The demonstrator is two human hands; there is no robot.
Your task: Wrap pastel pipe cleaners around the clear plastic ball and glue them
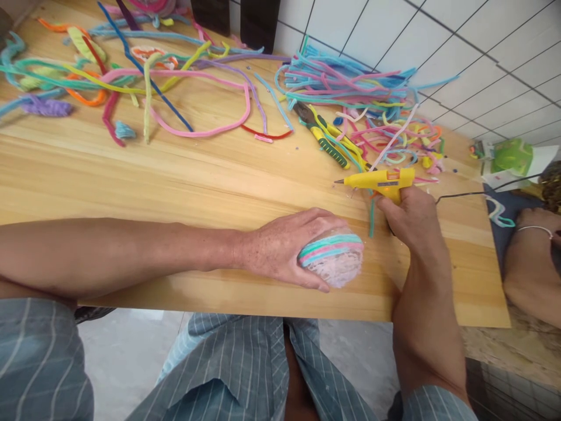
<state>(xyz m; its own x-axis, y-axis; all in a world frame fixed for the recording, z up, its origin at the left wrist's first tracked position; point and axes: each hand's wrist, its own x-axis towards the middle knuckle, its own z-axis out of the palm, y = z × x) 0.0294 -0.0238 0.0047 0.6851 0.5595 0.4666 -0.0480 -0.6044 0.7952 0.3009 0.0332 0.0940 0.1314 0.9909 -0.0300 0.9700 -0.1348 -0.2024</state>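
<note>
My left hand (287,248) is wrapped round a rounded piece of coiled pipe cleaners (335,257), lilac below with teal and pink bands on top, and holds it on the wooden table (175,187) near the front edge. My right hand (409,216) grips the handle of a yellow glue gun (379,180). The gun's nozzle points left, a little above and to the right of the coiled piece, without touching it. A black cord (477,192) runs off to the right from the gun.
Loose pipe cleaners (144,82) in many colours sprawl across the far left of the table, with a denser pile (350,85) at the far right. Yellow-handled pliers (326,137) lie beside that pile. Another person's arm with a bracelet (532,234) rests at the right edge.
</note>
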